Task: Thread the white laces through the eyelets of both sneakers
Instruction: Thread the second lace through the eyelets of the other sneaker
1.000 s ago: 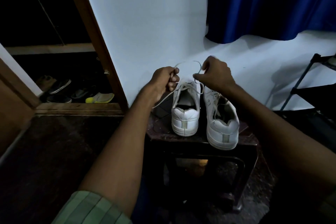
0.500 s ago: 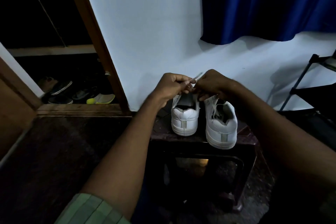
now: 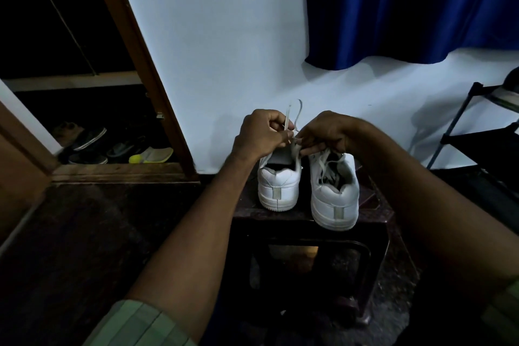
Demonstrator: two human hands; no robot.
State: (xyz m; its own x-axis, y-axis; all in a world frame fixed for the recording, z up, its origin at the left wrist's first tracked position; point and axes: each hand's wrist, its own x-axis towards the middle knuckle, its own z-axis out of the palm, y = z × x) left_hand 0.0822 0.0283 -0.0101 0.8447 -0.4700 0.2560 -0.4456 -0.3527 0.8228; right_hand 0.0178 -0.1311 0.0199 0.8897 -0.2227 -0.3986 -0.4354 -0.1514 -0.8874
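Pinching upright lace [image 3: 287, 118], both hands above toe-away left sneaker [image 3: 278, 182].

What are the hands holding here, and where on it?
Both hands pinch the white lace above the left sneaker: the left hand below its upstanding free end, the right hand nearer the shoe.

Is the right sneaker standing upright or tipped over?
Upright. The right sneaker rests on its sole on the stool, heel toward the camera, opening facing up, loose lace inside.
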